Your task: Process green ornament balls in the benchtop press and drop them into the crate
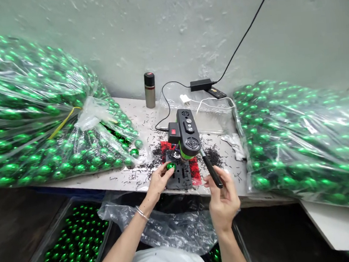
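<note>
Between the thumb and fingers of my left hand [159, 180] is a shiny green bauble [170, 166], at the front of a dark slotted metal base plate [179, 182]. Above the plate stands a small black press-like machine [188, 130] with round vents, buttons and a red switch. A lever with a black handle [212, 169] slopes from its right side toward me. My right hand [224, 198] curls loosely round the lower end of that handle. Red material [195, 170] shows under the plate, and small black bits [212, 157] lie around it.
Large clear bags of green baubles stand left [39, 118] and right [300, 136]. Behind the machine are a flask [150, 93], a power adapter [201, 84], and a white plug [185, 100] with cable. Below the table edge sit a bin of baubles [71, 242] and clear plastic sheeting [171, 229].
</note>
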Demonstrator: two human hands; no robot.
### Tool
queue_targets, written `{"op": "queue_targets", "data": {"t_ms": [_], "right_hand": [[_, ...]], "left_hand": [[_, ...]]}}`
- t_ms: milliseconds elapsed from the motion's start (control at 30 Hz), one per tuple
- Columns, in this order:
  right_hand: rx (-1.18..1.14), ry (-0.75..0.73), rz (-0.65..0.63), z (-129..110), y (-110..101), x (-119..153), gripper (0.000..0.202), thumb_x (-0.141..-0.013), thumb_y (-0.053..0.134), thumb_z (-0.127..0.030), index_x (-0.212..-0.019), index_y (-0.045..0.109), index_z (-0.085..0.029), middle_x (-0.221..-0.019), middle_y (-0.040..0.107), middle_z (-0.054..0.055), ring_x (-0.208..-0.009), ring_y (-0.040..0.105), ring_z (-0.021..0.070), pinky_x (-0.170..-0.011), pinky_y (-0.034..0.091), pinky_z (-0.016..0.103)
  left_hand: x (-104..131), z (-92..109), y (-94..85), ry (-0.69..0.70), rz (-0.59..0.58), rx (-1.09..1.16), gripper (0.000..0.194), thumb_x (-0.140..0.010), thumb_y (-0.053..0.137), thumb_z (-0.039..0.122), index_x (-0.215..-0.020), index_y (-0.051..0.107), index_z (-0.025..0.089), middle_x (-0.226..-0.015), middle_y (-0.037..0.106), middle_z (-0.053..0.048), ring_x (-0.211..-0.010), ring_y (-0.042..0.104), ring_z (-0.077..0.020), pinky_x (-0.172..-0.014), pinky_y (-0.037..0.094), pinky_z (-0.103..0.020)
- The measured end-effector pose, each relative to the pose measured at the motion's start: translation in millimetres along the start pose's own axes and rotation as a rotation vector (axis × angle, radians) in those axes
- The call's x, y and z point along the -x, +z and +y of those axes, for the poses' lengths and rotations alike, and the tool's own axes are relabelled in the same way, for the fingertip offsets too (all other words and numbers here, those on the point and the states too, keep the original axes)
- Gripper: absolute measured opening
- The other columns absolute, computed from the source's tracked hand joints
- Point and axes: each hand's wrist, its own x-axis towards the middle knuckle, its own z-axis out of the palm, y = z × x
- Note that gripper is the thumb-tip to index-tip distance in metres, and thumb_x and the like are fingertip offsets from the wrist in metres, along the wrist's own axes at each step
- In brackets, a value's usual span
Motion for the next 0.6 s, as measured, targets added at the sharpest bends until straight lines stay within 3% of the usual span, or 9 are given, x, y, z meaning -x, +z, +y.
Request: {"op": "queue_targets", "data": {"t_ms": [167, 400, 600], "right_hand": [[0.037, -0.019, -0.026, 3, 0, 11, 0.027, -0.09, 0.058, -0.03, -0.115, 0.062, -0.023, -0.111, 0.067, 0.01, -0.104, 0.067, 0.0244, -0.08, 0.06, 0.037], [0.038, 0.004, -0.044, 11, -5, 18, 0.029, -0.091, 0.056, -0.029, -0.119, 0.061, -0.024, -0.113, 0.066, 0.009, -0.103, 0.067, 0.0242, -0.079, 0.06, 0.038], [0.069, 0.023, -0.054, 16, -9, 20, 0.032, -0.092, 0.055, -0.03, -0.122, 0.059, -0.023, -0.112, 0.066, 0.01, -0.102, 0.067, 0.0239, -0.076, 0.06, 0.036]], "left_hand": [[-10, -9, 9.0, 0.186, 0.036, -0.336, 0.039, -0.076, 0.068, 0.04, -0.109, 0.072, 0.02, -0.082, 0.071, -0.003, -0.078, 0.063, -0.0198, -0.08, 0.049, -0.035], [-8, -14, 15.2, 0.406, 0.065, -0.645, 0.032, -0.081, 0.067, 0.032, -0.111, 0.069, 0.021, -0.092, 0.071, -0.006, -0.089, 0.062, -0.0243, -0.091, 0.045, -0.043], [-1, -17, 9.9, 0.48, 0.007, -0.695, 0.032, -0.081, 0.069, 0.033, -0.111, 0.068, 0.023, -0.098, 0.071, -0.006, -0.097, 0.06, -0.0244, -0.1, 0.04, -0.045]]}}
